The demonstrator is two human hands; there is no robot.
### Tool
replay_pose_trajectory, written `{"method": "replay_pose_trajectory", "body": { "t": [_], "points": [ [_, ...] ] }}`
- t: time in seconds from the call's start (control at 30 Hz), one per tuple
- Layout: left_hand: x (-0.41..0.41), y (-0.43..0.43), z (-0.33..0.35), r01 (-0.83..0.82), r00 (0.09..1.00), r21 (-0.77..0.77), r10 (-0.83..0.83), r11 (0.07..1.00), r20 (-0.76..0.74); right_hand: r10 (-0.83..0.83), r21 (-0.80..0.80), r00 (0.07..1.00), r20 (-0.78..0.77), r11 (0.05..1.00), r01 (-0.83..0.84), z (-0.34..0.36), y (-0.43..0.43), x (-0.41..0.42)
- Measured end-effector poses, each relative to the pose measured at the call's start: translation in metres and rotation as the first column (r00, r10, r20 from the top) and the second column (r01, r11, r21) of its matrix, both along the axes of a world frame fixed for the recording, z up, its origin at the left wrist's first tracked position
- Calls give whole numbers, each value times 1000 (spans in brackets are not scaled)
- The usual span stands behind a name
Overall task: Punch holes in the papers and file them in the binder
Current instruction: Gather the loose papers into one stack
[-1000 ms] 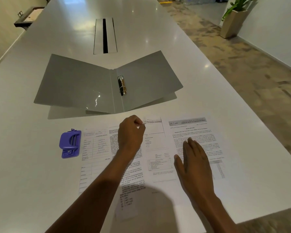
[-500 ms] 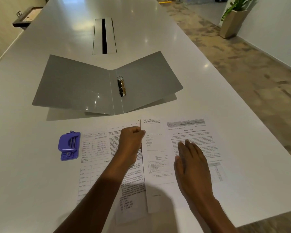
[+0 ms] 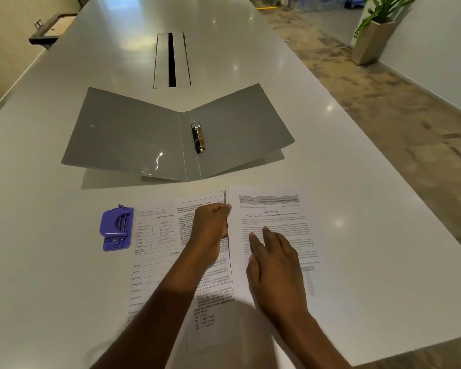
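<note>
A grey ring binder [image 3: 133,139] lies open on the white table [image 3: 357,182], its metal rings [image 3: 198,138] at the spine. Printed papers lie side by side in front of it: a form sheet [image 3: 155,235], a dense text sheet [image 3: 216,286] and a media release sheet [image 3: 272,209]. My left hand [image 3: 210,230] pinches the left edge of the media release stack near its top. My right hand [image 3: 274,265] rests flat on that stack, fingers spread. A purple hole punch [image 3: 116,228] sits left of the papers, untouched.
A cable slot [image 3: 171,59] is set into the table beyond the binder. The table's right edge drops to a patterned floor, where a planter [image 3: 370,41] stands by the wall. A dark tray [image 3: 51,30] sits off the far left edge.
My left hand has pulled the middle sheet to the right until it lines up with the media release sheet. My right hand has stayed flat on the papers, shifting slightly.
</note>
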State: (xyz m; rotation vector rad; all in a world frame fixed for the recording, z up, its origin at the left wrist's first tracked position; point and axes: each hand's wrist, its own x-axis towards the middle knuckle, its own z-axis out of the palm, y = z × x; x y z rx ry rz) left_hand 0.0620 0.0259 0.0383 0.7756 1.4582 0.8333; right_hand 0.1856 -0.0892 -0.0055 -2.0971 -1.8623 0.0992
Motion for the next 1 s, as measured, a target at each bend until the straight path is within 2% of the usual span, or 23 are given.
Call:
{"method": "replay_pose_trajectory", "body": {
  "t": [0.27, 0.33, 0.4, 0.5, 0.57, 0.67, 0.77, 0.83, 0.9, 1.0],
  "points": [
    [-6, -2, -1, 45, 999, 25, -45, 999, 22, 20, 6, 999, 47, 1000, -21, -4, 4, -9],
    [-8, -3, -1, 44, 999, 30, -45, 999, 20, 26, -12, 999, -21, 1000, -26, 0, 3, -9],
    [-10, -4, 0, 37, 998, 38, -39, 999, 40, 13, -26, 988, -151, 1000, -17, 9, 5, -3],
    [-19, -5, 1, 18, 995, 43, -22, 999, 93, -60, 76, 947, -316, 993, 89, 33, 19, 29],
    [-27, -7, 3, 4, 990, 39, -10, 999, 141, -144, 57, 857, -495, 979, 198, 48, 32, 59],
    [-40, -8, 6, -28, 971, 29, 21, 999, 237, -237, -112, 659, -714, 968, 226, 66, 47, 89],
    [-52, -9, 6, -69, 955, 20, 60, 997, 289, -258, -251, 457, -851, 965, 78, 75, 52, 98],
    [-59, -11, 7, -86, 954, 29, 74, 996, 290, -249, -283, 322, -913, 957, -63, 77, 50, 93],
    [-66, -14, 11, -81, 968, 54, 66, 995, 241, -244, -285, 271, -931, 951, -120, 75, 48, 86],
    [-82, -18, 15, -70, 997, 160, 64, 985, 39, -277, -316, 242, -930, 939, -136, 67, 51, 75]
  ]
}}
